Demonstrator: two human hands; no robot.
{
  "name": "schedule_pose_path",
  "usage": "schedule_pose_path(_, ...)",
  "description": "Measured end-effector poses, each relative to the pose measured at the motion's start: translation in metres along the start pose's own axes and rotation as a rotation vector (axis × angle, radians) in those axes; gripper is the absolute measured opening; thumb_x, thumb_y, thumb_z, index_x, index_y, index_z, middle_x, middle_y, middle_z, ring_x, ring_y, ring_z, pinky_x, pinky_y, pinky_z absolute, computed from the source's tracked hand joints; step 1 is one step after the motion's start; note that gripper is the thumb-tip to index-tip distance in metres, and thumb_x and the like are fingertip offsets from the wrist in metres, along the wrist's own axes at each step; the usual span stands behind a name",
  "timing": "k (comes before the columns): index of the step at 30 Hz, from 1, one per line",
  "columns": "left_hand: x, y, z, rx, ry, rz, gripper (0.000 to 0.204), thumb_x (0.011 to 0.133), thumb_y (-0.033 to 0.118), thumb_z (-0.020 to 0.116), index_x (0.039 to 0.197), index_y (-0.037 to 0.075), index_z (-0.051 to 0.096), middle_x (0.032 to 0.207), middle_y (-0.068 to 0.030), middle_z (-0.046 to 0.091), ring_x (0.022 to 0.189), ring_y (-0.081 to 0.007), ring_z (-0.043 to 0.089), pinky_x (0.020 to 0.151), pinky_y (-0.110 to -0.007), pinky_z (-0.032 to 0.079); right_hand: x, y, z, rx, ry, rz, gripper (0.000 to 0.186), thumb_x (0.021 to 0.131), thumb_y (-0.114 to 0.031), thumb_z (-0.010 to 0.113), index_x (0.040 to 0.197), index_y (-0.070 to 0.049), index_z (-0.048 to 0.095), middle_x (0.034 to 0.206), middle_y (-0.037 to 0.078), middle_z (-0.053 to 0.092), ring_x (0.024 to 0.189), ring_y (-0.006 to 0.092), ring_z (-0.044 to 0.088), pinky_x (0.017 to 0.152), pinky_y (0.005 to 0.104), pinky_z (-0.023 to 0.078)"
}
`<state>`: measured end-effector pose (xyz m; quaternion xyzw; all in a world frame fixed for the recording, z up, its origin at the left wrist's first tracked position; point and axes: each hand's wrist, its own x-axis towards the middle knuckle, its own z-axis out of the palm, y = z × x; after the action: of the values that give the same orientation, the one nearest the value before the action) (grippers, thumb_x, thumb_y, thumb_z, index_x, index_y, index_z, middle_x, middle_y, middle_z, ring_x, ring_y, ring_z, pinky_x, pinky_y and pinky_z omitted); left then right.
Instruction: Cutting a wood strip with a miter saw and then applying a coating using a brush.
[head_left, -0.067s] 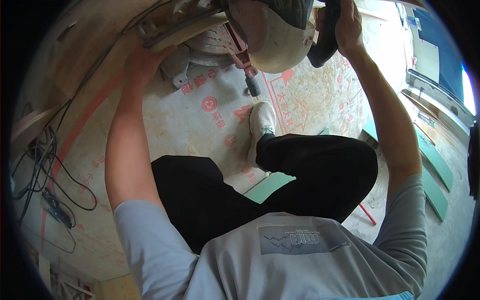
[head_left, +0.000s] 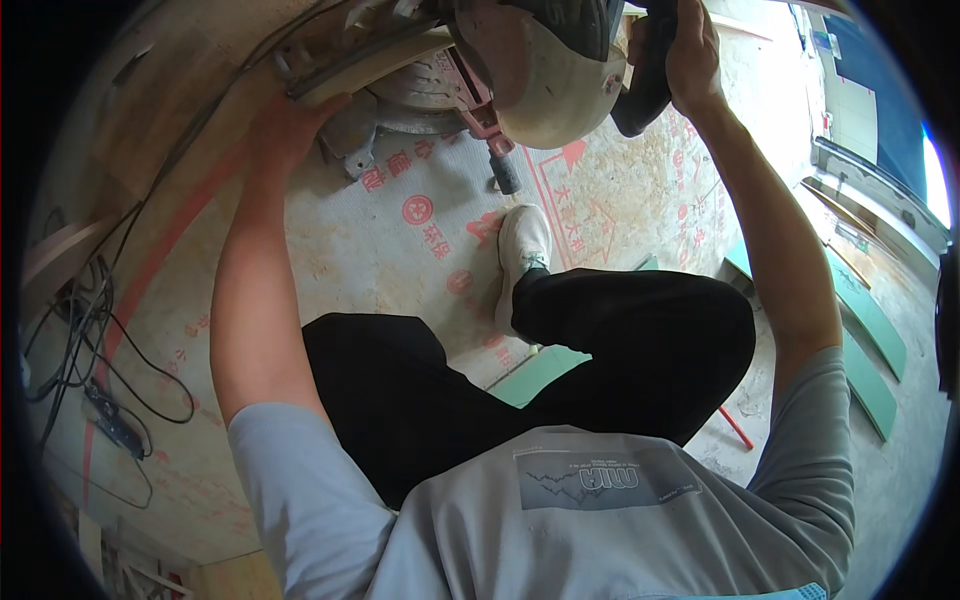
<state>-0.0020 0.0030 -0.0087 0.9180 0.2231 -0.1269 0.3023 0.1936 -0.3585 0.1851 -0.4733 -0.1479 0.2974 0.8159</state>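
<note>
A miter saw stands on the floor panel at the top of the view, with a pale rounded blade guard and a round, slotted metal base. My right hand is wrapped round the saw's black handle. At the saw's left side, my left hand grips the end of a light wooden strip, its thumb pointing right along it. The strip lies across the saw base along the fence. Its far part and the blade are hidden behind the saw head, and most left fingertips are out of sight.
Black cables lie tangled at the left, beside a dark power strip. Green boards lie at the right, and another green piece is between my legs. A red stick lies by my right knee.
The saw handle and my right hand have shifted very slightly left. My left hand and the wooden strip look the same.
</note>
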Motion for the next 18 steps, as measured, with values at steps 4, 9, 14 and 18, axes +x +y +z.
schedule_pose_path(4,-0.008,-0.006,0.003,0.228,-0.041,0.128,0.092,0.07,0.075,0.072,0.123,0.001,0.063,0.114,-0.0224,0.07,0.111,-0.0376,0.066,0.094,-0.045,0.052,-0.01,0.002,0.027,-0.92,0.406,-0.022,0.055,0.105,-0.055,0.035,0.123,-0.007,0.055,0.065,0.005,0.054,0.047,0.0146,0.051,0.044,0.0308,0.048)
schedule_pose_path(9,-0.006,0.007,-0.001,-0.015,0.006,0.008,0.087,0.072,0.072,0.073,0.124,0.002,0.064,0.116,-0.0231,0.07,0.112,-0.0379,0.065,0.095,-0.045,0.052,-0.008,-0.001,-0.002,0.026,0.027,0.003,0.057,0.105,-0.057,0.034,0.123,-0.007,0.055,0.066,0.005,0.054,0.047,0.0145,0.052,0.045,0.0303,0.048)
schedule_pose_path(14,-0.014,0.01,-0.011,-0.034,-0.001,-0.008,0.085,0.072,0.071,0.073,0.122,0.003,0.066,0.116,-0.0223,0.07,0.112,-0.0378,0.066,0.095,-0.045,0.052,-0.008,-0.001,0.026,-0.932,0.393,-0.028,0.058,0.104,-0.058,0.035,0.123,-0.007,0.055,0.067,0.005,0.055,0.048,0.0143,0.053,0.044,0.0303,0.048)
schedule_pose_path(18,-0.008,0.016,-0.011,-0.005,-0.017,-0.021,0.082,0.073,0.07,0.073,0.12,0.004,0.067,0.114,-0.0206,0.071,0.111,-0.0371,0.066,0.095,-0.045,0.052,-0.006,-0.01,-0.011,-0.067,0.042,0.061,0.058,0.103,-0.059,0.036,0.121,-0.008,0.056,0.067,0.005,0.056,0.047,0.0147,0.053,0.044,0.0305,0.048)
